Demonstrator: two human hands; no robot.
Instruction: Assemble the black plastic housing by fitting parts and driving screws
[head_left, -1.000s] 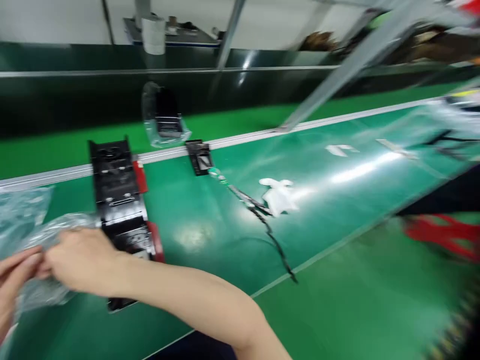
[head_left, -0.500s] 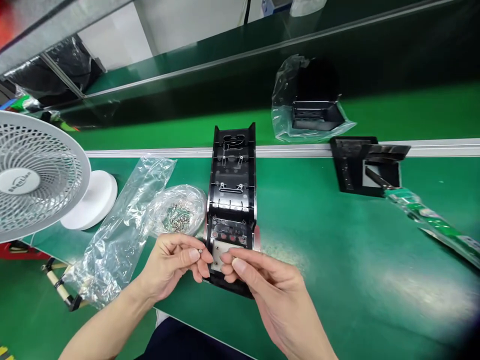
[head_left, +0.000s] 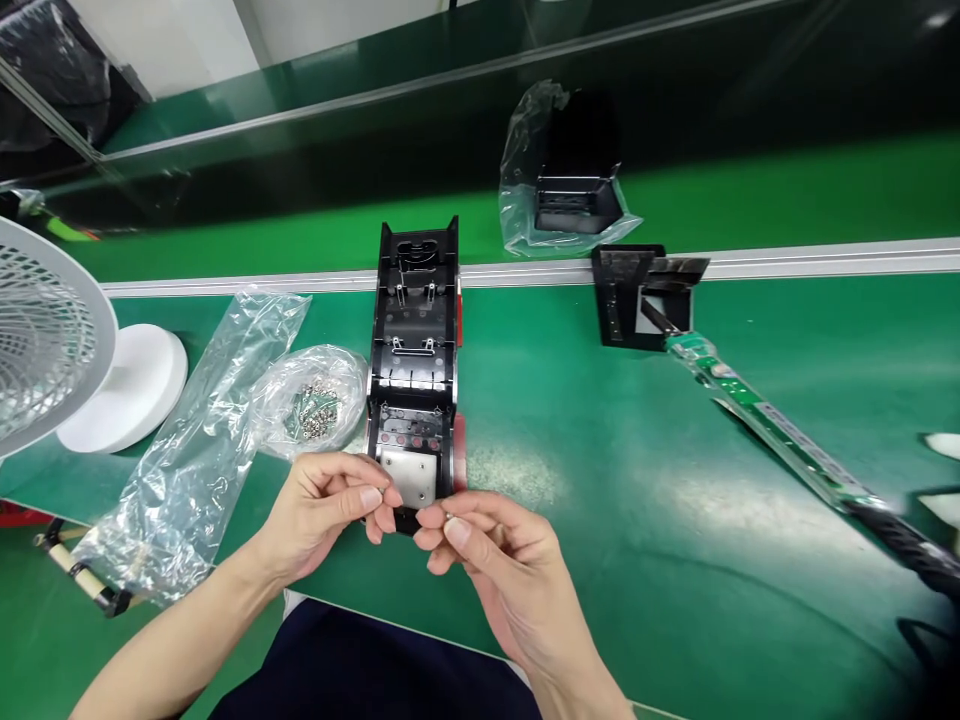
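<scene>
A long black plastic housing lies on the green bench, with a metal plate in its near end. At the plate's lower left, my left hand pinches a small metal piece between thumb and finger. My right hand is closed in a pinch at the plate's lower right, on a tiny light piece that shows only in part. Left of the housing sits a clear bag of small metal hardware. Red parts show along the housing's right side.
A flat plastic bag and a white fan are at the left. Behind on the right are a bagged black part and a black holder with a green-wrapped tool leaning on it. A metal rail crosses the bench.
The view has shifted, so the bench and its objects appear farther left and higher. My hands have drawn slightly back from the metal plate, which now shows more fully. Both remain pinched.
</scene>
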